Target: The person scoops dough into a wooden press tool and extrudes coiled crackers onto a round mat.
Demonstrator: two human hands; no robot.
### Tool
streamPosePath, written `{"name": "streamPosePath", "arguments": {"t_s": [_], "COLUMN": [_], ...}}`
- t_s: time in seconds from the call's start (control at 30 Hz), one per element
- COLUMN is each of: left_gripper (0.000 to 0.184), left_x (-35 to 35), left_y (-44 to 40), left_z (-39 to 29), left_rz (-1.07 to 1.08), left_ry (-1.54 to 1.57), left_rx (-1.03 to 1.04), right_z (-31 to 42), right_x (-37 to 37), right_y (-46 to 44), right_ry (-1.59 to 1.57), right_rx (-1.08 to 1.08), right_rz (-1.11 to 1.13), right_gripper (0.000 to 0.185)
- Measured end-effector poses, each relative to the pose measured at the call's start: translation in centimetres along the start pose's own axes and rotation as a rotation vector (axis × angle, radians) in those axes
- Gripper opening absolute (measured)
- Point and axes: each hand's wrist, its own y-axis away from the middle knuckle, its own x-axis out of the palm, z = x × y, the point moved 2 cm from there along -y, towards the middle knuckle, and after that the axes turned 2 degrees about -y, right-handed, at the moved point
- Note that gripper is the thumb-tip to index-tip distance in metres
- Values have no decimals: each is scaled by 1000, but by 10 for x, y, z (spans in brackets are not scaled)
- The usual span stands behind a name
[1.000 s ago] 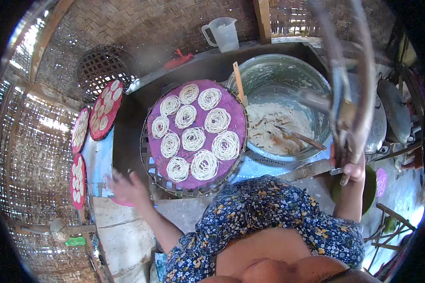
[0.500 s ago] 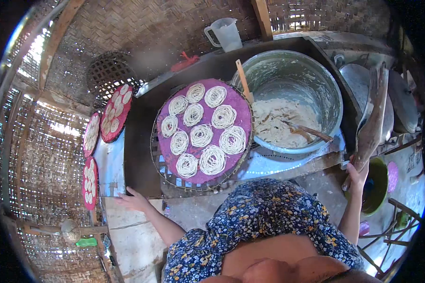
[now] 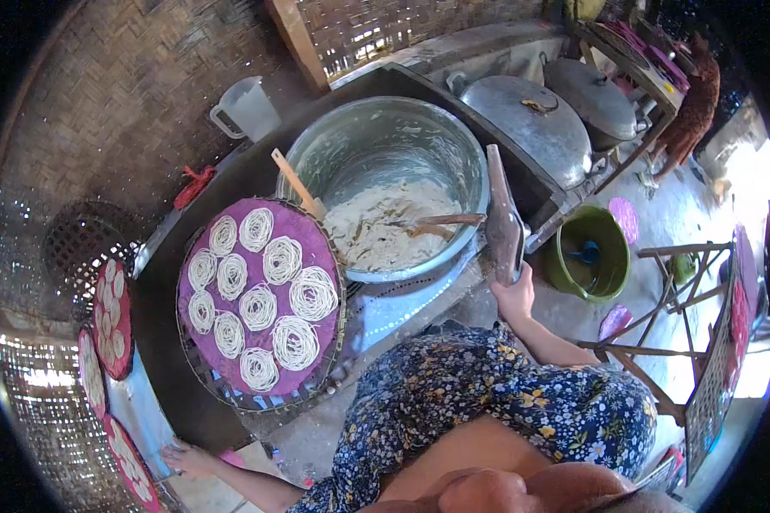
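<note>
My right hand [image 3: 513, 297] is closed round the lower end of a long, worn wooden piece [image 3: 503, 218], which points upward beside the big basin. My left hand [image 3: 190, 459] is open, its fingers resting at the edge of a pale blue surface [image 3: 141, 410]. Between my hands lies a round woven tray [image 3: 338, 346] with a purple sheet [image 3: 227, 342], bearing several coils of white noodle-like strands [image 3: 258, 306]. The large basin [image 3: 486, 184] contains pale, sticky dough [image 3: 376, 231]. A wooden stick [image 3: 449, 220] and a flat wooden spatula [image 3: 295, 179] stick out of it.
Coils also sit on pink rounds [image 3: 130, 462] at the left. A plastic jug [image 3: 252, 109] stands behind the tray. To the right are lidded metal pots [image 3: 530, 120], a green bucket [image 3: 607, 286] with a blue scoop in it, and a wooden rack [image 3: 659, 346].
The view has turned right, so the tray and basin appear farther left. My right hand has brought the wooden piece in nearer the basin. My left hand stays by the table edge.
</note>
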Motion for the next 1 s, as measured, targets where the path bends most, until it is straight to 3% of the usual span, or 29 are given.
{"name": "streamPosePath", "arguments": {"t_s": [0.27,0.53,0.67,0.77,0.83,0.9,0.93,1.0], "left_gripper": [57,61,62,59,58,55,52,57], "left_x": [-19,-16,-13,-11,3,-41,-52,-36], "left_y": [2,2,2,2,2,3,5,9], "left_z": [-6,-7,-6,-9,-2,-11,-13,-11], "left_rz": [112,146,150,75,24,62,-51,-28], "left_ry": [-49,51,117,133,140,250,259,126], "left_rx": [35,17,-1,12,36,28,80,-37], "right_z": [-7,13,-3,-31,-17,-12,-20,-45], "right_x": [21,51,86,109,92,86,91,99], "right_y": [14,21,5,-9,-3,-1,-6,-26], "right_ry": [72,-84,-219,-457,-528,-686,-697,-711], "right_rx": [146,129,-102,-29,-13,61,67,92], "right_rz": [125,165,144,279,295,383,414,480], "right_gripper": [85,88,87,84,73,67,64,60]}}
